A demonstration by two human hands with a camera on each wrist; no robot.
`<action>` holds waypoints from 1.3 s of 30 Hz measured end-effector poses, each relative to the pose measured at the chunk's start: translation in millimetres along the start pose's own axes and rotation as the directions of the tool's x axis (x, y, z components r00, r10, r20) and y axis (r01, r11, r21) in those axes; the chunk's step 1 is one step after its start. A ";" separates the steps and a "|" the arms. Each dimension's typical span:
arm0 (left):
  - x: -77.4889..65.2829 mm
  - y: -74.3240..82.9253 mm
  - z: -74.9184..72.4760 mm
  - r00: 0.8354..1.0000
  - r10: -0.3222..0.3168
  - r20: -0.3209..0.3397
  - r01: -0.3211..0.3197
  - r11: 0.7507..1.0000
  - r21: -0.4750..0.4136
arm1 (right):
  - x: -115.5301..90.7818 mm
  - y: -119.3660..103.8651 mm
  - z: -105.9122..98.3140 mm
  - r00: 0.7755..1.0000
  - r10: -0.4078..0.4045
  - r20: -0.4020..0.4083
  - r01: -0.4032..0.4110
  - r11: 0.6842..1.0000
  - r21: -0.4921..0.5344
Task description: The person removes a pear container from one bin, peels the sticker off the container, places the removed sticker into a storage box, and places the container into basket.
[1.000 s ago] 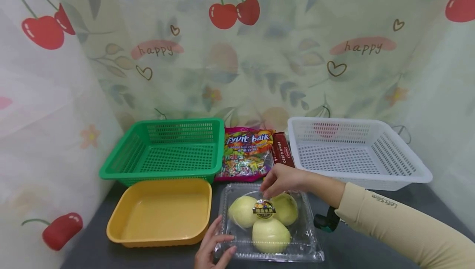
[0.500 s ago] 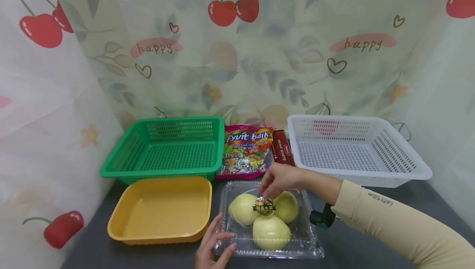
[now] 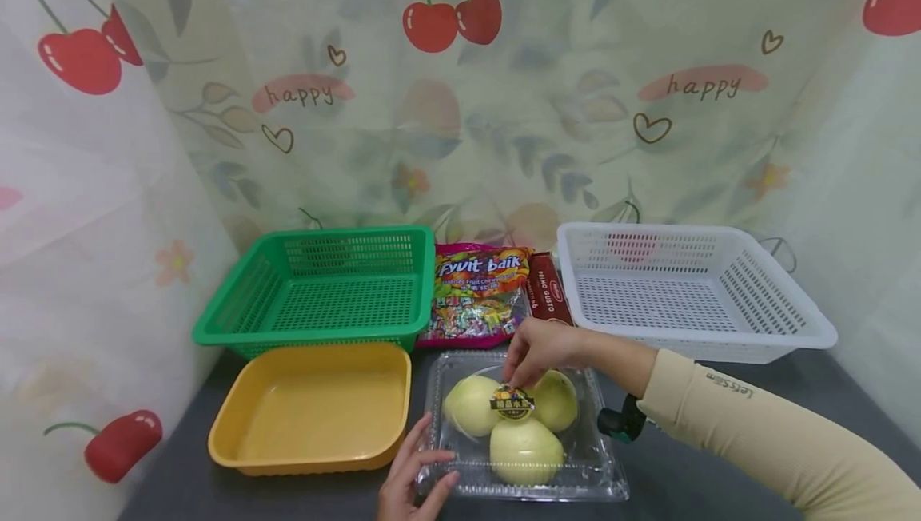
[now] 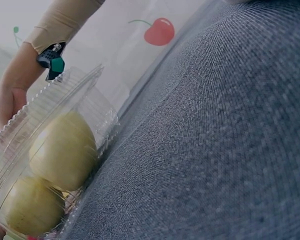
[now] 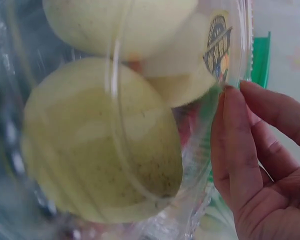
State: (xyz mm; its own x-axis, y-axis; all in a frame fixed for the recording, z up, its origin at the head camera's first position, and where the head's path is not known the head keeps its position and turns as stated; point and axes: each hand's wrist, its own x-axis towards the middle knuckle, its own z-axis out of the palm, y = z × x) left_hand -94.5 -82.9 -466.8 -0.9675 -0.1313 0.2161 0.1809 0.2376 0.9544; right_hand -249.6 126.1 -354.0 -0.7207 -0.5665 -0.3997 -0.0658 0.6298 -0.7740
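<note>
Greenish fruit, clearly speckled only from right wrist, sticker in right hand's pinch, left hand relaxed

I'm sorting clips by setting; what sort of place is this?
Probably a makeshift indoor booth, perhaps for filming: cherry-print sheeting hangs behind and on both sides of a dark tabletop holding a clear fruit box.

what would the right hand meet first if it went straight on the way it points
Most likely the clear plastic fruit box's lid, beside the round black-and-gold sticker: the right hand points down there, fingertips at the sticker's edge; exact contact is unclear.
</note>
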 end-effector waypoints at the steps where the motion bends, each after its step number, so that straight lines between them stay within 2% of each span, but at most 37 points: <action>1: -0.1 0.2 0.0 1.000 0.000 0.000 0.000 1.000 0.001 | 0.4 -0.1 0.8 1.000 0.001 0.003 -0.001 1.000 -0.002; 5: 0.0 0.3 -0.1 1.000 0.002 -0.004 -0.002 1.000 0.012 | 1.9 -0.3 3.5 1.000 0.011 -0.009 -0.012 1.000 -0.012; 12: -0.1 0.5 1.7 1.000 0.007 -0.001 -0.007 1.000 0.004 | 2.5 -2.3 4.5 0.997 0.077 -0.032 -0.078 0.996 -0.042; 17: 0.1 0.2 2.1 1.000 0.006 0.005 -0.006 1.000 -0.007 | 0.8 -3.5 3.4 0.998 0.058 -0.005 -0.059 0.996 -0.070; 22: 0.7 -0.5 1.7 1.000 0.010 -0.010 -0.010 1.000 -0.002 | 0.7 -1.7 2.9 1.000 0.025 0.016 -0.024 0.999 -0.038; 29: 0.1 0.2 0.1 1.000 0.007 -0.005 -0.007 1.000 -0.008 | 3.2 1.2 0.9 0.998 0.042 0.037 -0.044 0.998 0.047; 39: 1.2 -2.5 0.4 1.000 -0.002 -0.006 0.002 1.000 -0.011 | 0.8 -0.6 -4.4 0.998 0.040 0.057 -0.044 0.997 0.067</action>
State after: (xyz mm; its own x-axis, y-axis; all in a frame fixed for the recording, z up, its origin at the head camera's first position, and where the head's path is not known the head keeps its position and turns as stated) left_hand -96.2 -83.3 -469.0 -0.9667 -0.1376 0.2158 0.1812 0.2273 0.9568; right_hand -253.2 127.7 -351.8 -0.6819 -0.5706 -0.4577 0.0123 0.6167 -0.7871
